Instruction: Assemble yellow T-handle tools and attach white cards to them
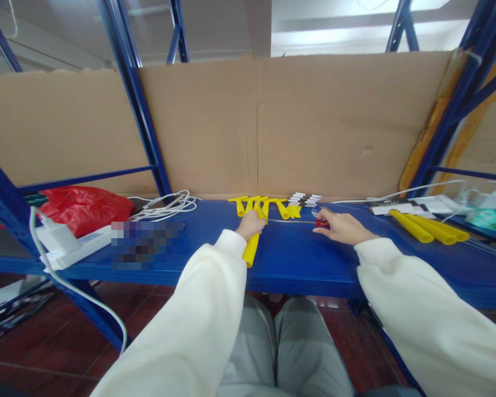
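Note:
My left hand is closed around a yellow plastic tube that has a crosspiece at its far end. In my right hand is the red handle of a screwdriver, gripped between thumb and fingers. Its long thin shaft runs left across the shelf, and its tip meets the yellow piece beside my left fingers; whether it is inserted cannot be made out. Several similar yellow T-shaped pieces lie just behind, along the cardboard. Small white-and-black pieces are stacked to their right.
Long yellow tubes lie at the right by white cables and packets. On the left are a red plastic bag, a coiled white cable and a power strip. Cardboard walls the back, between blue rack posts.

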`<state>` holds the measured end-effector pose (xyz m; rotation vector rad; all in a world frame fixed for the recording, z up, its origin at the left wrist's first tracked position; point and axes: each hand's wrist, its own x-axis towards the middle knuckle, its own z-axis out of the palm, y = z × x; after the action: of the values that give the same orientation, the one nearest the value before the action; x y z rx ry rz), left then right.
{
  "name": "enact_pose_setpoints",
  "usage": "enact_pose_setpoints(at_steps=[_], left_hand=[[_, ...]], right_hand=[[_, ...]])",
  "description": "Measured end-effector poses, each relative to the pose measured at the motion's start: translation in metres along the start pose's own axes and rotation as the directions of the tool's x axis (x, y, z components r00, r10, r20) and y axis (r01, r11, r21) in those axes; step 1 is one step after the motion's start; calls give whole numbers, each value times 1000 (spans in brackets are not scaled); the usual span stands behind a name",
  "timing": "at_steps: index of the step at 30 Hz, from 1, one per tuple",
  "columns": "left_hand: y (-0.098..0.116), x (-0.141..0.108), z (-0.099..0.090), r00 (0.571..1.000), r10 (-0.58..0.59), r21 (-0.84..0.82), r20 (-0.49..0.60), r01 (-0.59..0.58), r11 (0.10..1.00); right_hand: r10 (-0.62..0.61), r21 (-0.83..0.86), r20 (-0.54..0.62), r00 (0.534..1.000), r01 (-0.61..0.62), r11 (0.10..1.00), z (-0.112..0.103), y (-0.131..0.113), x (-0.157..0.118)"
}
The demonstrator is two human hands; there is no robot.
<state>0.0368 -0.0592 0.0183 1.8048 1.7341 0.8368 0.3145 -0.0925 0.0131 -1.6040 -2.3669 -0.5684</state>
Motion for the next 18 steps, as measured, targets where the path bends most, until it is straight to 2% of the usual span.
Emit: enact_pose_setpoints(at_steps=[5,12,18], left_hand=[[-3,3,2,1000,5,-10,-6,-5,1000],[-7,8,4,1000,-4,-45,-3,4,999],[-5,6,3,1000,-5,-57,2,6,998]], right_hand=[[-16,-28,-48,999,15,999,0,2,0],[6,68,12,1000,-7,998,-1,-1,-1],[-20,30,-45,999,21,999,0,1,-2]])
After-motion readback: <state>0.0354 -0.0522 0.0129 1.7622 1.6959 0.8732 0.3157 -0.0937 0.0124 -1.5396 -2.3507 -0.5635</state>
